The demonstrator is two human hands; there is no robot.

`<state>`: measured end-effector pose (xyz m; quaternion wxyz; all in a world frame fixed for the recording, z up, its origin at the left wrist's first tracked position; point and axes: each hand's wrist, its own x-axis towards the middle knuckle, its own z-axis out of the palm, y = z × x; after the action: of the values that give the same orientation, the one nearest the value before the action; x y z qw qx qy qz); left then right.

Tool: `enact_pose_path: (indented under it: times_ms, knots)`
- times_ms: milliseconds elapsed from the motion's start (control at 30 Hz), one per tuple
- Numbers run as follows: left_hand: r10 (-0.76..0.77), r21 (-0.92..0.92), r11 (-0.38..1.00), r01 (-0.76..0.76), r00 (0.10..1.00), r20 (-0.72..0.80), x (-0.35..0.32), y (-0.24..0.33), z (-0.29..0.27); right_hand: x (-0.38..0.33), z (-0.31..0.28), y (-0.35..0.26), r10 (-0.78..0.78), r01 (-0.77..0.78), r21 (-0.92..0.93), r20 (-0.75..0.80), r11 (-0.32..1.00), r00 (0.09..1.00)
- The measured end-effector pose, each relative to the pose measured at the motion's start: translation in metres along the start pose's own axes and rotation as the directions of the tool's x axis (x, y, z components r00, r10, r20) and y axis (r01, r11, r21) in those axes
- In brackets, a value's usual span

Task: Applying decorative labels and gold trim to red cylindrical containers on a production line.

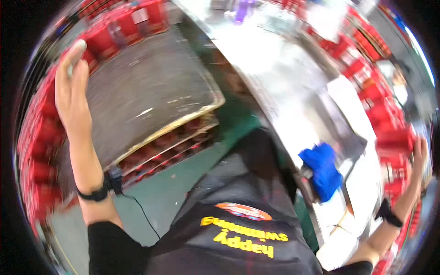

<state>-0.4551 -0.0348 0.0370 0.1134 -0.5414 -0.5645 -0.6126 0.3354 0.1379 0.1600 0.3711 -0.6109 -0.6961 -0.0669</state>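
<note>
My left hand (pixel 72 91) is raised at the left with its fingers stretched out, holding nothing. It appears over the edge of a dark, worn platform (pixel 151 87), in front of a curved row of red bins (pixel 43 151). At the far right my right hand (pixel 419 153) reaches out beside more red bins (pixel 394 142). Its fingers look extended and apart, though small and blurred, and I see nothing in them. A black strap with a small device (pixel 98 190) circles my left wrist; another black band (pixel 389 213) is on the right.
A long white worktable (pixel 275 87) runs along my right, bearing a bunched blue cloth (pixel 323 172) and a grey metal piece (pixel 325 114). Red and yellowish layers show under the platform's edge. A thin black cable (pixel 142 215) hangs by my left arm. Another person (pixel 401 87) is at the far right.
</note>
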Motion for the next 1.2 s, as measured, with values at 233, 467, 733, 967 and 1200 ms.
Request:
enact_pose_path:
  times_ms: [233, 467, 733, 967, 1200]
  knots:
    - [0.674, -0.743, 0.665, -0.074, 0.487, 0.555, -0.113, 0.187, 0.3, -0.111, 0.039, -0.045, 0.102, -0.158, 0.532, 0.132, 0.832, 0.986]
    - [0.82, -0.861, 0.506, 0.042, 0.287, 0.496, -0.169, 0.211, 0.364, -0.173, 0.153, -0.081, 0.67, -0.635, 0.734, 0.348, 0.24, 0.656]
    - [0.756, -0.821, 0.547, 0.163, 0.324, 0.569, -0.182, 0.212, 0.406, -0.156, 0.173, -0.048, 0.665, -0.631, 0.741, 0.355, 0.229, 0.657]
    - [0.756, -0.823, 0.543, 0.166, 0.329, 0.566, -0.191, 0.207, 0.415, -0.129, 0.12, 0.012, 0.704, -0.708, 0.245, 0.118, 0.662, 0.7]
    - [0.739, -0.817, 0.551, 0.171, 0.355, 0.573, -0.193, 0.209, 0.421, -0.117, 0.158, 0.08, 0.747, -0.886, 0.119, 0.496, 0.448, 0.444]
